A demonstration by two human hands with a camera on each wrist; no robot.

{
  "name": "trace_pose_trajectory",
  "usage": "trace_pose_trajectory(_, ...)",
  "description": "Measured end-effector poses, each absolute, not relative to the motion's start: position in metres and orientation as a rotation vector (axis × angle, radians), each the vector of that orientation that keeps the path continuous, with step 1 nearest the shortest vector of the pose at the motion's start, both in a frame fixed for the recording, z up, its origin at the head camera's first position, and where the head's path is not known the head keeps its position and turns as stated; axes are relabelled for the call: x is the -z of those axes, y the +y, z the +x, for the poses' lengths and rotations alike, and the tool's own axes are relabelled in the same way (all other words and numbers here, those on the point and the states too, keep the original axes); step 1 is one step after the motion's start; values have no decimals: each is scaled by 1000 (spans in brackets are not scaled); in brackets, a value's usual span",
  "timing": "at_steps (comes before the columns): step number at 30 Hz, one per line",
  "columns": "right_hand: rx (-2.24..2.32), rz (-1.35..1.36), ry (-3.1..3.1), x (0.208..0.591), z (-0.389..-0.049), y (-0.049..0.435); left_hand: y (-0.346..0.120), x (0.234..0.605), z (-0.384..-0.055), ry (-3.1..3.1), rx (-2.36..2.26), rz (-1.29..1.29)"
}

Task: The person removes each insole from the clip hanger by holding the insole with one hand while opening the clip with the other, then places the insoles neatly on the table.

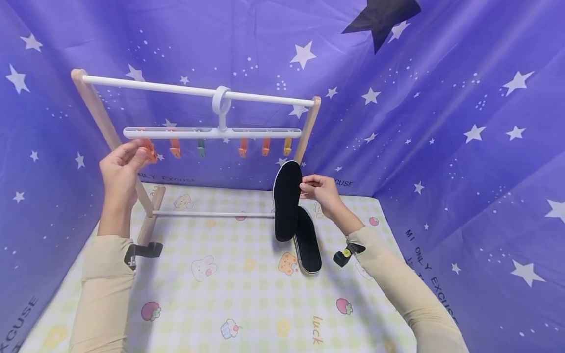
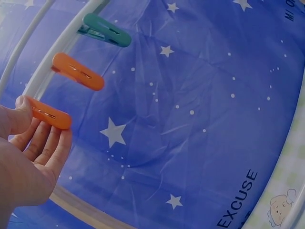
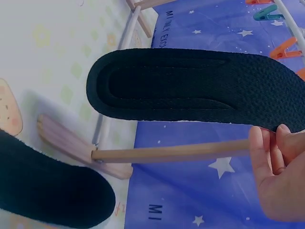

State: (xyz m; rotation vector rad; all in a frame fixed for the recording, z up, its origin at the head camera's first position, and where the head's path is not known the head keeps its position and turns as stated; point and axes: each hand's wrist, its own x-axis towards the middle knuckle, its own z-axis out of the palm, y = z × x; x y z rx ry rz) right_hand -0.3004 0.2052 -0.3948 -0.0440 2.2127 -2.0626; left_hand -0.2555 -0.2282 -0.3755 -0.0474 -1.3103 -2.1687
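Note:
My left hand (image 1: 120, 166) pinches the leftmost orange clip (image 2: 50, 114) on the white clip hanger (image 1: 176, 133). My right hand (image 1: 323, 193) holds a black insole (image 1: 288, 201) upright by its edge, between thumb and fingers, below the hanger's right end. A second black insole (image 1: 309, 245) lies on the tablecloth, partly hidden behind the held one. More clips hang along the hanger bar: an orange clip (image 2: 78, 71), a green clip (image 2: 107, 30), and orange and yellow ones to the right. Nothing hangs from the clips.
The hanger's ring hooks over the white top rod (image 1: 154, 87) of a rack with wooden side posts (image 1: 99, 110). A lower rod (image 1: 212, 214) runs near the checked tablecloth (image 1: 198, 304). Purple star-patterned fabric (image 1: 419, 122) surrounds the back and sides.

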Motion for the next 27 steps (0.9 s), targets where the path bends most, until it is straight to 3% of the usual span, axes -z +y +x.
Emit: trace_pose_trajectory(27,1767,209,2326,409,-307,257,-228,372,-256,-1296,2213,18)
